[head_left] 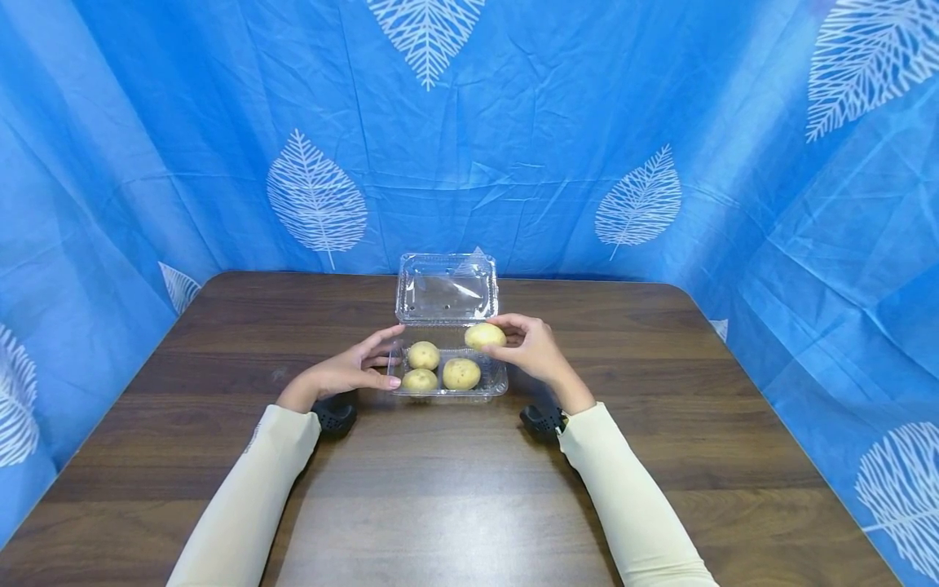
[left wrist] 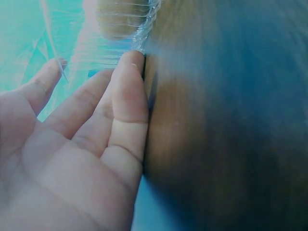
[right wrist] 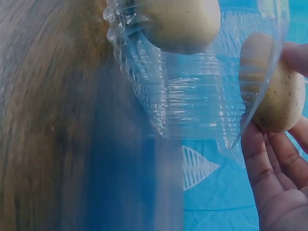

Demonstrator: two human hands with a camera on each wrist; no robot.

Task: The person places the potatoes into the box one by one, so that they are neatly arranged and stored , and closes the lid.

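Note:
Thumb and fingertips of my right hand [head_left: 539, 350] pinch a yellow potato [head_left: 485, 336] over the back right part of a clear plastic box [head_left: 501, 387]. Inside the box lie three more potatoes: two at the left, one behind the other, and a larger one [head_left: 461, 374] right of them. My left hand [head_left: 348, 367] spans the box's left end, its fingers extended and touching the side. In the left wrist view those fingers [left wrist: 127, 96] lie nearly straight against the ribbed wall. The right wrist view shows the held potato [right wrist: 269, 86] partly behind the box's clear edge.
The box's hinged clear lid [head_left: 447, 285] stands raised at the back, near the far edge of the brown wooden table [head_left: 440, 497]. Blue cloth [head_left: 513, 139] with white leaf prints hangs behind the table and along both sides. Black wrist devices [head_left: 541, 422] sit below both hands.

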